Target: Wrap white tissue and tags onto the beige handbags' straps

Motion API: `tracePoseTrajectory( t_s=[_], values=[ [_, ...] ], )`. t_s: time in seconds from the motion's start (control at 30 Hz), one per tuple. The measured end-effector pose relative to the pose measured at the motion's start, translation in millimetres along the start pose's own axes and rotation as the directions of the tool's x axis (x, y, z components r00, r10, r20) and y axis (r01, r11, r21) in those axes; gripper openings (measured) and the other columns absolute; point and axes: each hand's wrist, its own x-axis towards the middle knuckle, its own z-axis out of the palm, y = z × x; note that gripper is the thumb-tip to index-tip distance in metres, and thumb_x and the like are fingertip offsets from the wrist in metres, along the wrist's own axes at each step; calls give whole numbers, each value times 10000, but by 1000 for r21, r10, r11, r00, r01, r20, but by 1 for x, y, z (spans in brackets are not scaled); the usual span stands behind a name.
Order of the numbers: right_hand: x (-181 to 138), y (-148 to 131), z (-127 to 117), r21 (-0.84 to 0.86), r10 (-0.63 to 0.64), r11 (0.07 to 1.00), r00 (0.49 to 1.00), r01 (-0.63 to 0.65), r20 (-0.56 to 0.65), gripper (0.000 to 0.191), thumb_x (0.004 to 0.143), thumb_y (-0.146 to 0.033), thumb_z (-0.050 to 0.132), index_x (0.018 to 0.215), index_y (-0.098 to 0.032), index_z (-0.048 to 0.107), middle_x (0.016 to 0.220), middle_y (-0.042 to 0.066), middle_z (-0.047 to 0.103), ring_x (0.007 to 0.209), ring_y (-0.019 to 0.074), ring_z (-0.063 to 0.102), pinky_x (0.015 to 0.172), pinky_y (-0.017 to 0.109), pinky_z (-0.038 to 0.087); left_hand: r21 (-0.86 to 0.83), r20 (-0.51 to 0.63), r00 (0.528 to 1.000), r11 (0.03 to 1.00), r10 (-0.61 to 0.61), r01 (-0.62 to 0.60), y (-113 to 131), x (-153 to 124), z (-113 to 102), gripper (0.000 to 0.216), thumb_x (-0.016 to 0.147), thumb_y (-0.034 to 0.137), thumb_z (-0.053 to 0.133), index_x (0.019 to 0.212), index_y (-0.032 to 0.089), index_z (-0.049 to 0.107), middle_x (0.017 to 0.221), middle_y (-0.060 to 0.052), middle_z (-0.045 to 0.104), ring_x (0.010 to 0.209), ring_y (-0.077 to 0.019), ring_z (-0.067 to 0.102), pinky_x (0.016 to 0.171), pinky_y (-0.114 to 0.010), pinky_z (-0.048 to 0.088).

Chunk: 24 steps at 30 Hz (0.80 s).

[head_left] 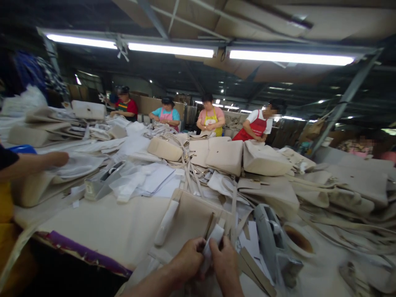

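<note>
My left hand (188,260) and my right hand (225,264) meet at the bottom centre, both pinched on a small white piece of paper or tape (213,241). A thin brown strip (209,226) stands up between them from a beige bag (198,210) lying on the table. A grey tape dispenser (274,243) stands just to the right of my right hand. A white wrapped handle (166,222) rests on the bag to the left.
The long table (102,227) is covered with beige bags (227,156), straps and plastic sheets. A co-worker's arm (34,163) reaches in at the left. Several people in aprons (256,126) work at the far end. A second dispenser (102,183) sits left of centre.
</note>
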Motion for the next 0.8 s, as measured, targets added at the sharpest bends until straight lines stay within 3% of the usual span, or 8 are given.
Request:
tracePoseTrajectory(
  t_s=[0.1,0.23,0.4,0.5,0.6,0.7,0.73,0.8],
  values=[
    [-1,-2,5,-61,-44,997,998,41,-47,174,709,-398,495,682,-227,513,631,39,611,654,248,589,622,324,399,27,-92,992,996,89,-87,-7,4,5,384,512,85,372,846,134,555,704,-31,626,608,-161,560,483,-231,442],
    [-2,0,9,-113,-73,992,994,64,-81,146,749,-362,446,681,-234,466,643,55,613,655,261,591,616,337,404,87,-71,966,966,250,-244,-16,5,5,359,558,85,412,873,133,576,801,-45,665,768,-190,587,697,-261,478],
    [0,6,11,-77,-55,996,992,46,-111,105,742,-310,458,676,-231,482,636,32,619,634,218,597,605,303,430,9,-8,985,985,173,-173,-17,7,-3,299,675,322,584,912,140,600,767,-39,678,763,-219,612,668,-274,497],
    [-2,4,15,-51,-54,998,992,48,-116,83,737,-279,457,705,-220,507,651,20,622,648,200,598,617,290,440,-53,9,994,993,109,-109,-18,13,-6,447,624,523,656,867,150,618,707,-35,671,733,-229,624,597,-269,502],
    [-6,-1,13,34,-5,999,999,6,-39,111,736,-288,452,744,-200,519,643,7,600,605,183,589,561,275,441,-101,23,999,994,42,-40,-22,17,-7,539,564,580,695,883,152,618,676,-38,668,644,-213,624,544,-275,505],
    [-5,1,-22,163,27,986,994,-44,106,336,764,-388,442,1002,-167,526,754,12,615,480,147,554,428,256,412,-140,-34,999,990,6,-11,-27,19,-8,555,532,555,730,897,151,619,717,-45,677,633,-193,614,506,-254,500],
    [-1,5,-44,158,-2,987,998,-8,60,426,771,-424,444,1105,-164,492,832,25,618,502,140,558,450,258,426,-142,-55,998,990,-3,-5,-28,19,-8,544,530,536,739,898,152,621,742,-47,681,638,-184,608,493,-239,493],
    [12,18,-98,-53,-117,993,973,109,-200,500,746,-478,491,1132,-160,506,926,53,607,648,159,577,633,289,461,-134,-77,997,991,-16,6,-30,19,-9,513,538,499,744,899,152,627,775,-47,683,639,-169,593,475,-216,480]
  ],
)
